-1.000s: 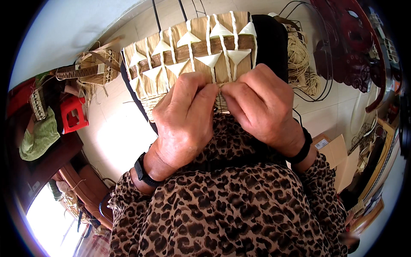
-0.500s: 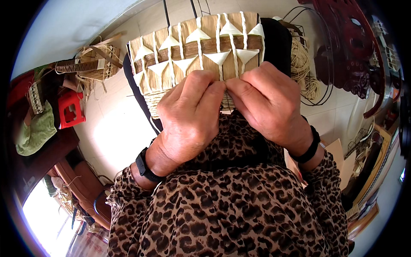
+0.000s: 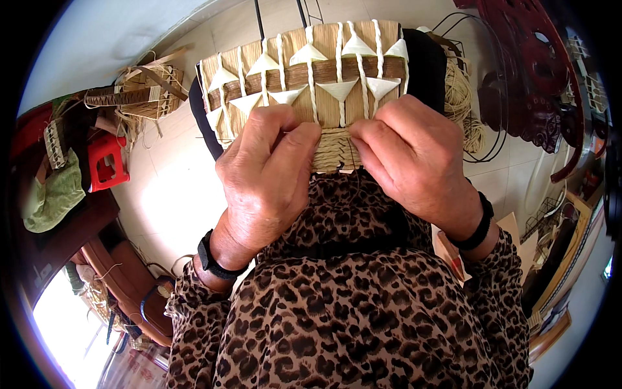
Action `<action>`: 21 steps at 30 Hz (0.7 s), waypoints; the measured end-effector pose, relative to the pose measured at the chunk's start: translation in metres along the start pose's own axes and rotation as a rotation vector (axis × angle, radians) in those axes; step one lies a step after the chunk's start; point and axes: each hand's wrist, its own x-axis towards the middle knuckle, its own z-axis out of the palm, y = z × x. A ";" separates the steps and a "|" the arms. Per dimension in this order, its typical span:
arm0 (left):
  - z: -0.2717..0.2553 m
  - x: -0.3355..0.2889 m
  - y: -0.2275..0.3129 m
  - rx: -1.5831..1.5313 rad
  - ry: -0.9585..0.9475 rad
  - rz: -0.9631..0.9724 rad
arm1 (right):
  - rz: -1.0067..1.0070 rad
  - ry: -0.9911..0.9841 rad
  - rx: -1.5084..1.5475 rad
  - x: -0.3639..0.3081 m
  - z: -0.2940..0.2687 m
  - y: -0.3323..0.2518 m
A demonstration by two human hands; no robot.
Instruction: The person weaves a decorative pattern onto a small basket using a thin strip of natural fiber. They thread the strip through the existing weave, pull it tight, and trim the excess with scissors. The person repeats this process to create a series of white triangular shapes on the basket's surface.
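Tiled floor point(image 3: 165, 162); woven panel point(image 3: 325, 69) beyond left hand point(image 3: 264, 162), right hand point(image 3: 416, 155), both pinching edge.

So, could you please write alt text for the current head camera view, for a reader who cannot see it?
A person's curled left hand and right hand are at the cord-woven near side of a straw-coloured panel decorated with pale cords and triangles. A red stool is at left, coiled rope at right.
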 end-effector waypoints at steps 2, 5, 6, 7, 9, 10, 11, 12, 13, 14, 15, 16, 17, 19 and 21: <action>0.001 -0.001 0.000 0.041 0.007 0.015 | -0.004 -0.010 0.017 0.001 -0.002 0.001; 0.000 -0.005 0.000 0.031 0.070 0.021 | -0.021 0.012 0.018 0.000 -0.001 0.003; -0.002 -0.007 0.000 0.064 0.108 -0.005 | -0.025 0.028 0.006 0.000 0.000 0.003; -0.004 -0.009 -0.002 0.097 0.146 -0.032 | -0.029 0.043 -0.006 -0.001 0.000 0.004; -0.006 -0.012 -0.005 0.152 0.166 0.000 | -0.043 0.048 0.006 -0.001 0.000 0.005; -0.004 -0.014 -0.006 0.153 0.158 0.021 | -0.046 0.049 0.010 -0.001 0.000 0.006; -0.002 -0.017 -0.006 0.158 0.151 0.040 | -0.044 0.051 0.021 0.000 0.000 0.006; 0.003 -0.022 -0.006 0.153 0.154 0.074 | -0.044 0.053 0.028 0.000 -0.001 0.005; 0.008 -0.023 -0.001 0.144 0.155 0.057 | -0.045 0.054 0.034 0.001 -0.001 0.005; 0.006 -0.024 0.001 0.144 0.119 0.042 | -0.037 0.033 0.031 0.001 -0.003 0.004; 0.003 -0.024 0.004 0.144 0.084 0.027 | -0.032 0.023 0.031 0.001 -0.003 0.004; 0.002 -0.023 0.008 0.154 0.060 -0.013 | -0.028 0.014 0.031 0.001 -0.003 0.004; 0.003 -0.024 0.007 0.153 0.060 -0.014 | -0.023 0.024 0.033 0.000 -0.003 0.004; 0.006 -0.026 0.005 0.145 0.055 0.002 | -0.017 0.032 0.035 -0.001 -0.003 0.004; 0.001 -0.023 0.012 0.127 -0.002 -0.038 | -0.018 0.034 0.032 -0.001 -0.004 0.005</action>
